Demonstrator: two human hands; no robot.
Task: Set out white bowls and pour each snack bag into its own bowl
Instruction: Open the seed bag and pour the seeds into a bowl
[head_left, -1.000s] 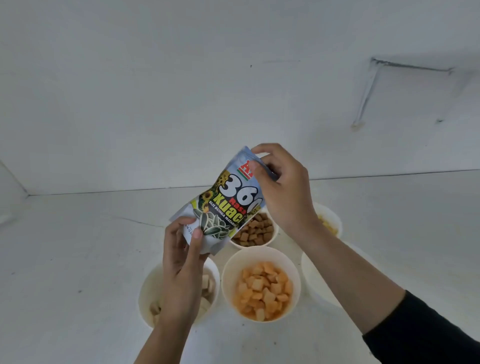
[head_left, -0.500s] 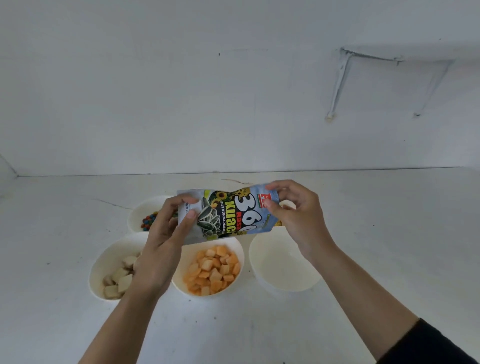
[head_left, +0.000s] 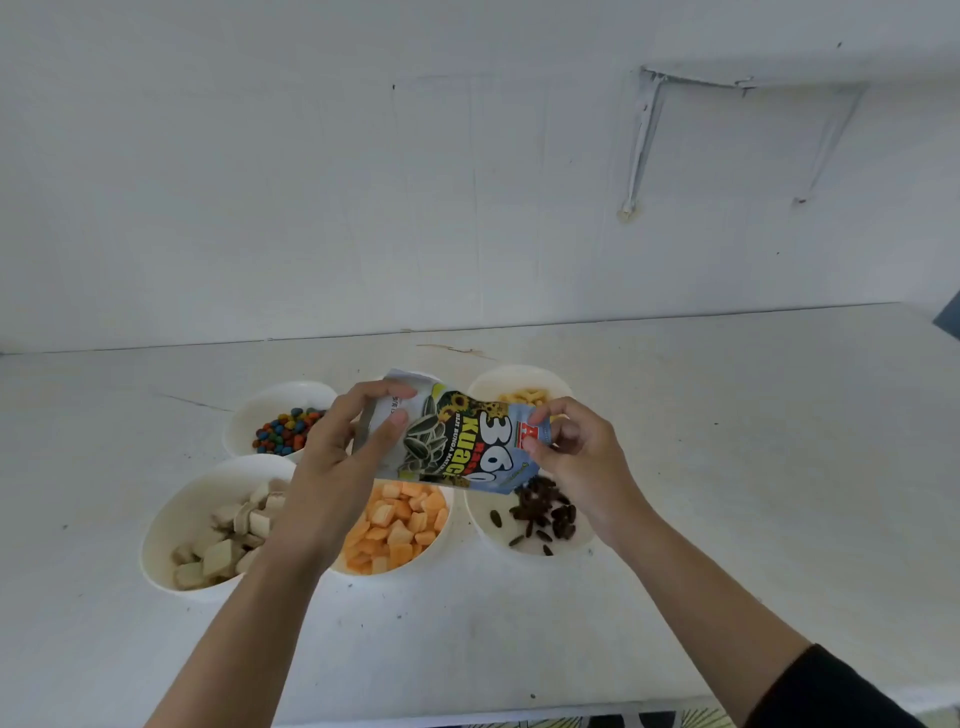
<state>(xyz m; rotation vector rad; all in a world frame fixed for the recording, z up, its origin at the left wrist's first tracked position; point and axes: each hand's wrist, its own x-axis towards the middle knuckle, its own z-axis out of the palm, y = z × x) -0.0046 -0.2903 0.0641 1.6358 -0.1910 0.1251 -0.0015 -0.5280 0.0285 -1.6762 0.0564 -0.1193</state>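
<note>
Both hands hold a sunflower seed bag (head_left: 457, 447) tipped sideways over the white bowls. My left hand (head_left: 337, 457) grips its bottom end, my right hand (head_left: 576, 457) pinches its mouth end. Below the mouth, dark seeds (head_left: 540, 512) lie in a white bowl (head_left: 483, 525) at the front right. Other white bowls hold orange squares (head_left: 397, 525), pale wafer pieces (head_left: 228, 540), coloured candies (head_left: 283, 430) and yellow puffs (head_left: 530, 397). A sixth bowl behind the bag is mostly hidden.
The bowls stand clustered on a white table (head_left: 727, 467) against a white wall (head_left: 363, 182). A metal bracket (head_left: 644, 140) hangs on the wall at the upper right. The table's front edge (head_left: 467, 714) runs along the bottom of the view.
The bag has tipped further, its mouth now low at the right, and dark seeds have fallen into the front right bowl, which was empty before. The view has shifted so more bowls show.
</note>
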